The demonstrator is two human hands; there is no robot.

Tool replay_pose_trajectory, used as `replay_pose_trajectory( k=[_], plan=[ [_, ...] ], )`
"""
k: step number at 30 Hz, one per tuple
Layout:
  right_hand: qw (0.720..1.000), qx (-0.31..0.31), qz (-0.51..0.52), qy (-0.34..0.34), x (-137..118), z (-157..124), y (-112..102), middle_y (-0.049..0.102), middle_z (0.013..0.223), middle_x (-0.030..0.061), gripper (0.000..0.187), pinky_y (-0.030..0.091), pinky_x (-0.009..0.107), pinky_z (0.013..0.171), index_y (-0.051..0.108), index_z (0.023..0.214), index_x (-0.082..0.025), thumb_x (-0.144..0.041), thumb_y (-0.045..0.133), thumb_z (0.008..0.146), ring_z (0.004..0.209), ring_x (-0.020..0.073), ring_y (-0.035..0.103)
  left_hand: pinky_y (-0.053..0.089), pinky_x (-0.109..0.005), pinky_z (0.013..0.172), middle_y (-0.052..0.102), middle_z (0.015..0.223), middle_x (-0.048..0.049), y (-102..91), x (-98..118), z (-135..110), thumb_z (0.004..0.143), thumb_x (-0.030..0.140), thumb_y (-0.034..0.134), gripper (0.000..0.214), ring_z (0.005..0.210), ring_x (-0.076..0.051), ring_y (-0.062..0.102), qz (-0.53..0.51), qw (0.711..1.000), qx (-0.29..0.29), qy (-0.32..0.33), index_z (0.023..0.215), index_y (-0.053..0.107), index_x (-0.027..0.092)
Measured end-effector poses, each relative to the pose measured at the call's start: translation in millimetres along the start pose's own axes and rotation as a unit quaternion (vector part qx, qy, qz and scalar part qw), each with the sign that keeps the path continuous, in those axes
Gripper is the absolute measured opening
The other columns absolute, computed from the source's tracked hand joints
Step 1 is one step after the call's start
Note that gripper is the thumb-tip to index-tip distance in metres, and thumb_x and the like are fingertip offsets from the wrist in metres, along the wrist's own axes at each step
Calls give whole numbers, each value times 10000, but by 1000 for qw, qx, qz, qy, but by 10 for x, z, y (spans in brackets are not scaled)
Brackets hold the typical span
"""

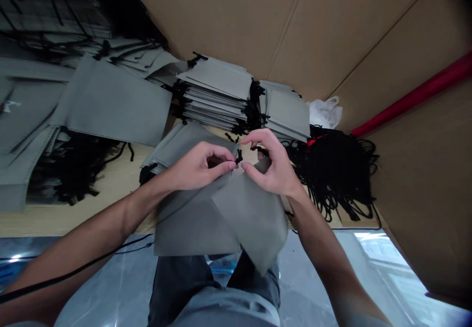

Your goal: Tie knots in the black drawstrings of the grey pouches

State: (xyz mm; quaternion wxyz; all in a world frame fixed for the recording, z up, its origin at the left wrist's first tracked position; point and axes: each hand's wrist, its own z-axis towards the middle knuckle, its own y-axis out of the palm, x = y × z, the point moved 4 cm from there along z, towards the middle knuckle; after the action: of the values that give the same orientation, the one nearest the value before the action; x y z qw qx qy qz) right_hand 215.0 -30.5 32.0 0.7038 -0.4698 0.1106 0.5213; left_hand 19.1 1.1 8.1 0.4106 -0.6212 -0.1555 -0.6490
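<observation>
My left hand (206,164) pinches a short knotted end of black cord (239,158) between thumb and fingertips. Facing it, my right hand (271,162) is curved with thumb and index finger apart. A bit of black cord shows behind its fingers; whether they touch it I cannot tell. Under both hands hangs a grey fabric pouch (254,214), slanting down over the table's front edge. Another grey pouch (195,219) lies beneath it to the left.
Stacked grey pouches with black cords (217,83) stand at the back, with a second stack (285,110) beside them. A heap of black cords (339,169) lies right, near a clear plastic bag (326,112). More pouches (114,103) fill the left. Cardboard walls (332,27) enclose the back and right.
</observation>
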Motion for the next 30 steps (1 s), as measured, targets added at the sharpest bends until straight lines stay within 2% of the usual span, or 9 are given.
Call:
replay_pose_trajectory(
  k=[2, 4, 9, 14, 17, 21, 24, 28, 30],
  plan=[
    [997, -57, 7, -46, -22, 14, -26, 717, 1273, 92, 433, 583, 397, 906, 707, 1288, -259, -258, 838, 874, 1117, 258, 680, 444, -208, 617, 716, 763, -16, -17, 48, -19, 954, 344, 725, 225, 680, -116, 605, 37, 999, 0, 13, 903, 765, 129],
    [992, -97, 32, -69, -18, 22, -15, 744, 1233, 74, 355, 572, 425, 1004, 725, 1254, -270, -293, 839, 918, 1137, 255, 697, 445, -219, 632, 714, 763, -12, -21, 83, -36, 961, 331, 697, 221, 694, -123, 607, 68, 997, -10, 23, 903, 775, 132],
    [988, -130, 53, -63, 21, 18, 64, 767, 1097, 54, 123, 589, 403, 929, 773, 1099, -263, -306, 790, 985, 1022, 224, 721, 396, -211, 575, 702, 749, 15, -11, 116, -70, 968, 304, 661, 201, 645, -103, 575, 152, 987, -32, 48, 934, 795, 158],
    [992, -105, 71, 3, 60, -11, 65, 771, 986, 34, 174, 549, 309, 704, 770, 1043, -241, -349, 854, 936, 880, 187, 714, 400, -206, 537, 740, 769, 13, -31, 152, -89, 962, 261, 658, 163, 592, -90, 590, 219, 971, -1, 95, 974, 791, 167],
    [994, -59, 86, 31, 87, -28, 40, 763, 1018, 44, 190, 574, 310, 724, 756, 1050, -236, -352, 851, 934, 906, 196, 724, 460, -216, 594, 756, 776, 2, -44, 177, -85, 950, 238, 678, 141, 617, -101, 633, 231, 964, 48, 122, 976, 797, 167],
    [997, -31, 61, 22, 109, -27, 30, 768, 1015, 46, 129, 595, 343, 807, 767, 1031, -243, -325, 832, 955, 931, 208, 730, 588, -217, 731, 805, 947, -41, -41, 189, -85, 933, 222, 727, 154, 788, -134, 741, 151, 971, 110, 147, 1060, 784, 158],
    [998, -26, 62, -7, 106, -7, 36, 757, 1077, 59, 107, 599, 370, 860, 785, 1017, -248, -314, 840, 953, 996, 221, 727, 625, -201, 764, 804, 939, -41, -28, 189, -92, 940, 201, 731, 129, 794, -125, 755, 97, 975, 122, 162, 1052, 772, 153],
    [999, 10, 24, -23, 91, 14, 17, 675, 1069, 56, 93, 553, 312, 706, 808, 993, -254, -321, 848, 942, 926, 189, 675, 590, -168, 667, 802, 831, -22, -47, 208, -102, 917, 181, 758, 68, 699, -105, 731, 126, 965, 143, 181, 968, 796, 154],
    [1000, 12, 17, -22, 69, 14, 14, 679, 1006, 41, 77, 536, 299, 692, 805, 983, -247, -295, 845, 938, 879, 174, 662, 573, -175, 654, 814, 821, -23, -57, 223, -108, 908, 177, 764, 63, 688, -106, 732, 155, 955, 153, 200, 946, 811, 159]
  ],
)
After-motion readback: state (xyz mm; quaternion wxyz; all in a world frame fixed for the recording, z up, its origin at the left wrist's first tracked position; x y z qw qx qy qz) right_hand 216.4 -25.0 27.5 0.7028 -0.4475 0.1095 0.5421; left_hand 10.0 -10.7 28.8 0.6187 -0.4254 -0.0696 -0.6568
